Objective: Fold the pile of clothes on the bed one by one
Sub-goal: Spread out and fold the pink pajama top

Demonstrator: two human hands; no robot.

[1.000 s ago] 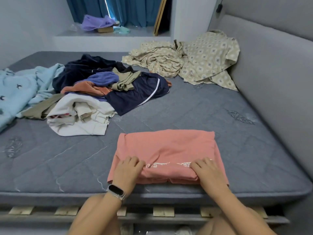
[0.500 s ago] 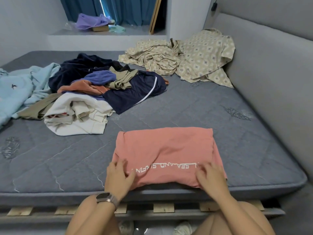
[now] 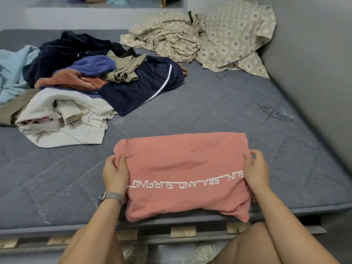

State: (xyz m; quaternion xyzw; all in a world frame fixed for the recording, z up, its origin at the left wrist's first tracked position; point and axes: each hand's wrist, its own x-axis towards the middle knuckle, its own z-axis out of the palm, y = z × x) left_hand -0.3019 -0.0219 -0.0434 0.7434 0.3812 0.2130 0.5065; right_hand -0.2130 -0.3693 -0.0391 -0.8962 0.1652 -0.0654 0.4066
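Observation:
A folded salmon-pink shirt (image 3: 182,164) with white lettering lies at the near edge of the grey mattress (image 3: 219,111), its front hem hanging slightly over the edge. My left hand (image 3: 115,172) grips its left side, fingers curled over the fabric. On the opposite side, my right hand (image 3: 257,170) holds the right edge with the thumb on top. Further back on the left sits the unfolded pile of clothes (image 3: 91,82): navy, purple, rust, olive and cream pieces heaped together.
A beige patterned sheet (image 3: 209,35) is crumpled at the far right corner against the grey padded headboard (image 3: 314,63). A light blue garment (image 3: 11,73) lies at the far left. Wooden bed slats (image 3: 182,232) show below the mattress edge.
Both hands moved from the shirt's near hem to its left and right sides. The shirt has been drawn toward me, and the lettering now shows fully on top.

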